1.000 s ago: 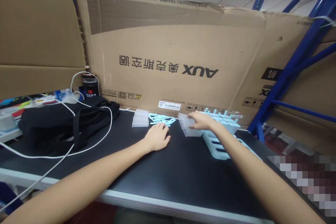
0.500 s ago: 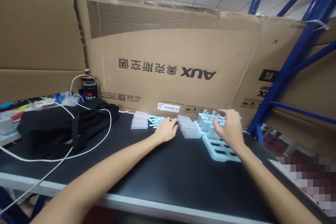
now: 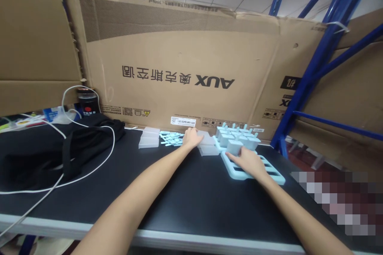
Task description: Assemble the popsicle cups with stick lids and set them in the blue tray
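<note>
My right hand (image 3: 251,162) is over the front of the light blue slotted frame (image 3: 235,174). Its thumb and fingers straddle the lower part of a light blue ice pop mold (image 3: 234,146); the fingertips are partly hidden. Behind it, several similar molds stand upright in a rack with their sticks (image 3: 233,126) pointing up. My left hand (image 3: 192,138) has its fingers bent between a pile of light blue sticks (image 3: 171,137) and the right-hand translucent covers (image 3: 209,150). What its fingers hold, if anything, is hidden. More translucent covers (image 3: 149,140) lie left of the sticks.
A black bag (image 3: 92,143) with a white cable (image 3: 112,143) across it covers the table's left side. Behind it stands a dark jar (image 3: 89,103). A large cardboard panel (image 3: 179,51) closes off the back, and a blue metal post (image 3: 312,73) rises at the right.
My right hand has come down from above the stick handles to the front mold and frame. My left hand's fingers have bent more beside the covers. The view has turned slightly right.
</note>
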`<state>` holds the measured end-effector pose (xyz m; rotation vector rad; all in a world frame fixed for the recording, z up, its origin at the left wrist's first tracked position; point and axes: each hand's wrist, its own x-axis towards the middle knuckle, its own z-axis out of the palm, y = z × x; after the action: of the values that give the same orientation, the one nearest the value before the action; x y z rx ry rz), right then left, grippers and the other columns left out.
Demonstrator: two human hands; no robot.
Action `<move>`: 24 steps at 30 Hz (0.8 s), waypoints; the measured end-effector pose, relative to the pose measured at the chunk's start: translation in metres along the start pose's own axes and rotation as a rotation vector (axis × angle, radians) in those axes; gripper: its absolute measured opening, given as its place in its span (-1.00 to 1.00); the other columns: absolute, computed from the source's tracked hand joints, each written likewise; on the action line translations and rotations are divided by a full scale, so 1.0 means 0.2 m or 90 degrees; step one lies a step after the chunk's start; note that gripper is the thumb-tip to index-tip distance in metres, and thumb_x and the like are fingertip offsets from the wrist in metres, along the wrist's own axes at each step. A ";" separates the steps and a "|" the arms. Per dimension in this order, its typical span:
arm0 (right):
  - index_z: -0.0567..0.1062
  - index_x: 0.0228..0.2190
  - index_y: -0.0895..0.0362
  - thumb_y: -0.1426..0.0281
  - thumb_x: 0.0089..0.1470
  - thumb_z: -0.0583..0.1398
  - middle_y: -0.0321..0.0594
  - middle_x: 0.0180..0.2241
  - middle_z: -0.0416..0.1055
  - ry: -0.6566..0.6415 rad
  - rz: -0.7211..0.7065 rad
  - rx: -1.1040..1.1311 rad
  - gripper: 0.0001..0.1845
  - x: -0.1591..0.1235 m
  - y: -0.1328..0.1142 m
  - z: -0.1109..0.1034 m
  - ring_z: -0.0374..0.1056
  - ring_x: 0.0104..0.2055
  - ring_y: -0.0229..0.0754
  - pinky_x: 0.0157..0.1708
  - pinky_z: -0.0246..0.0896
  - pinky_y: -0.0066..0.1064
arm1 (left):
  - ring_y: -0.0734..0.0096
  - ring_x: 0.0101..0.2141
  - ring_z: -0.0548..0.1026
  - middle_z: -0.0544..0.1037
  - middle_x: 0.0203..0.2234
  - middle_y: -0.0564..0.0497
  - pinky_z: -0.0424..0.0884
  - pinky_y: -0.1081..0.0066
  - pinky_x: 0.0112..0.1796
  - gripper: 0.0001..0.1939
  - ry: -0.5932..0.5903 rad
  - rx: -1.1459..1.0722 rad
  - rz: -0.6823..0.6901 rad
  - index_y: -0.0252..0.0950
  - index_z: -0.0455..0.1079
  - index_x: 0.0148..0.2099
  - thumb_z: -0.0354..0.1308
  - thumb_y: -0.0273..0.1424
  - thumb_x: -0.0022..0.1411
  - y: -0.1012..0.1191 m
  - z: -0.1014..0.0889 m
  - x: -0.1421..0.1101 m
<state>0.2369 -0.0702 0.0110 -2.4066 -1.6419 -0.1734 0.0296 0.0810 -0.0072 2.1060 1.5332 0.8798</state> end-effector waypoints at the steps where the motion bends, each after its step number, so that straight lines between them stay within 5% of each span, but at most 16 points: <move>1: 0.42 -0.26 0.19 -0.23 0.01 -0.01 0.14 -0.22 0.50 -0.007 0.010 -0.012 -0.27 0.00 -0.01 -0.01 0.43 -0.14 0.22 -0.31 0.22 -0.21 | 0.07 0.10 0.36 0.40 0.07 -0.18 0.30 0.27 0.02 -0.51 0.003 -0.002 0.003 -0.25 0.37 0.07 0.17 -0.14 0.13 0.00 0.01 0.00; 9: 0.43 -0.13 0.28 -0.26 0.02 -0.03 0.24 -0.21 0.50 0.013 0.054 -0.032 -0.14 -0.03 -0.07 -0.01 0.42 -0.08 0.29 -0.22 0.26 -0.11 | 0.10 0.12 0.34 0.40 0.11 -0.18 0.24 0.30 0.08 -0.52 0.034 -0.010 0.041 -0.31 0.38 0.14 0.10 -0.29 0.19 0.02 0.06 -0.02; 16: 0.40 -0.10 0.33 -0.15 0.12 -0.02 0.23 -0.25 0.50 0.036 0.035 -0.026 -0.23 -0.04 -0.09 0.02 0.44 -0.10 0.27 -0.23 0.27 -0.13 | 0.05 0.10 0.32 0.40 0.08 -0.17 0.27 0.19 0.04 -0.60 0.051 -0.015 0.037 -0.21 0.40 0.10 -0.01 -0.25 0.28 0.04 0.06 -0.07; 20: 0.36 -0.07 0.36 -0.15 0.14 -0.05 0.23 -0.26 0.50 0.055 0.051 0.003 -0.21 -0.04 -0.08 0.02 0.45 -0.13 0.26 -0.24 0.27 -0.14 | 0.05 0.08 0.32 0.40 0.02 -0.20 0.27 0.15 0.04 -0.60 0.076 -0.010 0.038 -0.23 0.34 0.08 -0.10 -0.17 0.34 0.04 -0.01 -0.12; 24: 0.36 -0.10 0.33 -0.09 0.14 -0.04 0.22 -0.21 0.48 0.099 0.051 0.063 -0.29 -0.03 -0.08 -0.05 0.45 -0.12 0.17 -0.22 0.25 -0.22 | 0.11 0.00 0.35 0.42 -0.07 -0.15 0.29 0.18 0.02 -0.67 0.069 0.084 0.187 -0.25 0.33 -0.01 -0.06 -0.18 0.33 -0.05 -0.16 -0.29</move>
<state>0.2206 -0.0725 0.0218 -2.3169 -1.4507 -0.2533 -0.0122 0.0270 -0.0051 2.4602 1.3874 1.0308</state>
